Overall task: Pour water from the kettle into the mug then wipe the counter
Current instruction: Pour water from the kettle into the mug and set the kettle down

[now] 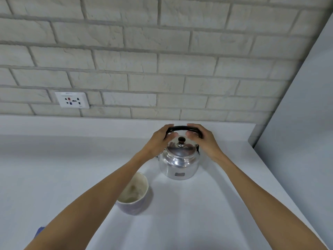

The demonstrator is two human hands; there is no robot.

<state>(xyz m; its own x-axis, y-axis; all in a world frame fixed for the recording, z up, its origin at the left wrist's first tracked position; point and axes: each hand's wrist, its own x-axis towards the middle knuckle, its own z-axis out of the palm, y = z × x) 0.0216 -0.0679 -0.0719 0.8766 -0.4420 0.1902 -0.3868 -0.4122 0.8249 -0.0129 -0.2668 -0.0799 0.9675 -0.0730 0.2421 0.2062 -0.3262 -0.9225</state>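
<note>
A shiny steel kettle (179,163) with a black arched handle and a dark lid knob stands upright on the white counter (207,204), near the back. My left hand (159,139) curls around the left end of the handle and my right hand (202,138) around the right end. A pale purple mug (135,195) with a white inside stands in front and to the left of the kettle, partly hidden by my left forearm. Its inside looks stained; I cannot tell if it holds water.
A brick wall runs along the back with a white power socket (72,99) at the left. A grey panel (306,123) closes the right side. A bit of blue cloth (39,231) shows at the lower left, beside my left arm.
</note>
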